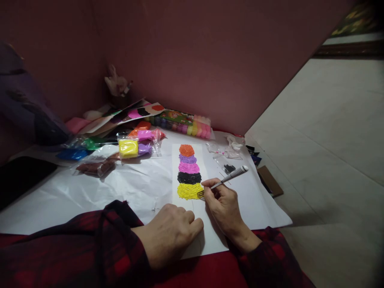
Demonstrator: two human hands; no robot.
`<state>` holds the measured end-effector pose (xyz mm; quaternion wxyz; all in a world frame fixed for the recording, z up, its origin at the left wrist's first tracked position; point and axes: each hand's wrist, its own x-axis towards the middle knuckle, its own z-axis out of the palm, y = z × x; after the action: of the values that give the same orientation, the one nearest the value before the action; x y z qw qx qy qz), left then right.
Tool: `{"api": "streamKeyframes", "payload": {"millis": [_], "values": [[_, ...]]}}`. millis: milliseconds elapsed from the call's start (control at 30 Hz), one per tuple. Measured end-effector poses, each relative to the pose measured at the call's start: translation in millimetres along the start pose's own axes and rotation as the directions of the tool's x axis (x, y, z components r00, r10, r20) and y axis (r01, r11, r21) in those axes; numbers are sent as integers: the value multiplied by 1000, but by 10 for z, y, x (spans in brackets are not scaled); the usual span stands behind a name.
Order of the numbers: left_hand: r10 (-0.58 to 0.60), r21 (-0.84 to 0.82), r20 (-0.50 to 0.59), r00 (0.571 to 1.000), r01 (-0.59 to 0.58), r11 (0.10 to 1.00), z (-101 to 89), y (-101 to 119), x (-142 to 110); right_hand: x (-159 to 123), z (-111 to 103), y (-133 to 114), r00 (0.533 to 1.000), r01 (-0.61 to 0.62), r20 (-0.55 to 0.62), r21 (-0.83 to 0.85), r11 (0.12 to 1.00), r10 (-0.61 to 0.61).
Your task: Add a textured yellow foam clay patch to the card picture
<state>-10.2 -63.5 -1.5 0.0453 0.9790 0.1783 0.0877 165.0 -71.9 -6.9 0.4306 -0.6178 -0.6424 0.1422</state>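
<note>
My right hand [223, 204] is closed around a fork [229, 176] with a striped handle. The fork's tines touch the right end of a yellow clay band [189, 191]. Above that band, on a strip of white card [175, 172], run black [189, 177], pink [189, 167], purple [187, 159] and orange [186, 150] clay bands, their surfaces ridged. Curled into a fist, my left hand [171, 234] rests on the lower part of the card. Its fingertips are tucked under and hidden.
Bagged clay lies at left: yellow [128, 148], brown [95, 168] and blue [72, 154]. Behind stand a colourful clay pack [183, 123] and a painted card [144, 111]. Small plastic bags [225, 151] lie at right. A dark flat object [27, 176] sits at far left, on white sheeting [126, 184].
</note>
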Motion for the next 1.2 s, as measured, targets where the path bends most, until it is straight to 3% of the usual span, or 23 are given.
{"api": "streamKeyframes", "payload": {"millis": [433,800,1200], "values": [[4,12,-43,999,-4,1000,38,-3,-16,15,-27,36,998,-32,-63,-46,998,29],[4,-8,-13,1000,-4,1000,7,-1,-7,1,-42,-8,991,27,-135,106,994,-13],[2,-6,-46,999,-2,1000,15,6,-15,-8,-46,-8,990,62,-136,152,986,-41]]}}
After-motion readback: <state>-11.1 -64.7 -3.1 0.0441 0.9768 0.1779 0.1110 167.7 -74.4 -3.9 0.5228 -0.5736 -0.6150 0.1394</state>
